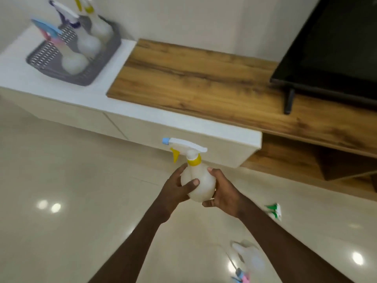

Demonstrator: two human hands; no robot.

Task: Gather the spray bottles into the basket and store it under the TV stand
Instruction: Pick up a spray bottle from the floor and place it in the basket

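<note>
I hold a white spray bottle with a yellow collar, yellow trigger and blue nozzle upright above the floor, in front of the TV stand. My left hand grips its left side and my right hand cups its right side and base. A grey mesh basket sits on the white left end of the TV stand, with three white spray bottles standing in it. Two more spray bottles lie on the floor at the lower right, one with a green head and one with a pink and blue head.
A black TV on thin legs stands on the wooden right part of the stand. An open wooden shelf space lies under the stand at the right. The glossy cream floor spreads out to the left of my arms.
</note>
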